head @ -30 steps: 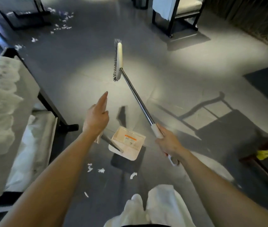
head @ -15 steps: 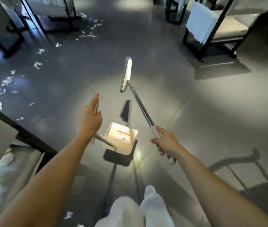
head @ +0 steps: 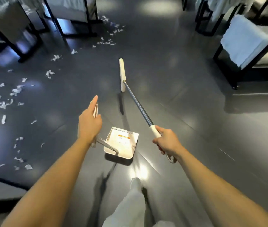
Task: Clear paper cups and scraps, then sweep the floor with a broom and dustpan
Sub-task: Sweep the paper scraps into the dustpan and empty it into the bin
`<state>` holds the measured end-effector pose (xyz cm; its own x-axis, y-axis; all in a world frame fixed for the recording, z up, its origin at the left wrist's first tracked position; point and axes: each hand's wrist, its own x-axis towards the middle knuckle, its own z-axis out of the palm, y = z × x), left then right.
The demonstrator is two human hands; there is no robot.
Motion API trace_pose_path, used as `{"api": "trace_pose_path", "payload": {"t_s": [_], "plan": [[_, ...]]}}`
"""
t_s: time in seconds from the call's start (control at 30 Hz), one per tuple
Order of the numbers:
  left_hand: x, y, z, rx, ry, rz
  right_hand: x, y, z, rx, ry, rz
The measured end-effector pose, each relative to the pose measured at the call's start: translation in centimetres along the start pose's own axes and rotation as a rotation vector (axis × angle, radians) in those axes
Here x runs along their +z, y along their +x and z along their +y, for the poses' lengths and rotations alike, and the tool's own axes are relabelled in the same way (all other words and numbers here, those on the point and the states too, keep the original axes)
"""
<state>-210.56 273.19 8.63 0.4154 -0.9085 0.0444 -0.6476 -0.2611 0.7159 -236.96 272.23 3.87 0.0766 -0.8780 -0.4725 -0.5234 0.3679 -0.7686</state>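
stage: sweep pending | gripped: broom [head: 138, 103] in right hand [head: 167, 143], empty dustpan [head: 121, 142] by its handle in left hand [head: 89, 126] | remaining: scraps [head: 16, 90] strewn over floor [head: 187, 99] | cups: none seen

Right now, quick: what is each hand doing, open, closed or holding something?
Left hand: holding the dustpan by its handle, forefinger straight along it.
Right hand: closed round the broom handle.

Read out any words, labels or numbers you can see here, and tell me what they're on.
Inside the dustpan, a label: an orange band above tiny print, too blurred to read.
No writing shows on the broom, the chairs or the floor.
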Motion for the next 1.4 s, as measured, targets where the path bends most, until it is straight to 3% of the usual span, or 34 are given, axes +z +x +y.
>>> {"api": "trace_pose_path", "payload": {"t_s": [0.23, 0.63, 0.9, 1.13, 1.4], "plan": [[4.1, 20.6, 5.1, 0.005, -0.013, -0.007, -5.9, 18.2, -9.7, 0.003, 0.051, -0.008], [18.1, 59.8, 13.9, 0.009, 0.092, 0.098, -19.3, 57.8, -26.3, -0.029, 0.088, -0.059], [24.0, 83.7, 17.4, -0.060, 0.073, 0.190, -23.7, 81.2, -37.9, -0.018, 0.149, -0.084], [30.6, 108.4, 21.0, -0.065, -0.044, 0.161, -26.9, 104.3, -49.0, -0.008, 0.118, -0.067], [37.2, 135.0, 29.5, -0.008, -0.028, 0.161, -36.1, 126.3, -60.5, -0.007, 0.090, -0.102]]}}
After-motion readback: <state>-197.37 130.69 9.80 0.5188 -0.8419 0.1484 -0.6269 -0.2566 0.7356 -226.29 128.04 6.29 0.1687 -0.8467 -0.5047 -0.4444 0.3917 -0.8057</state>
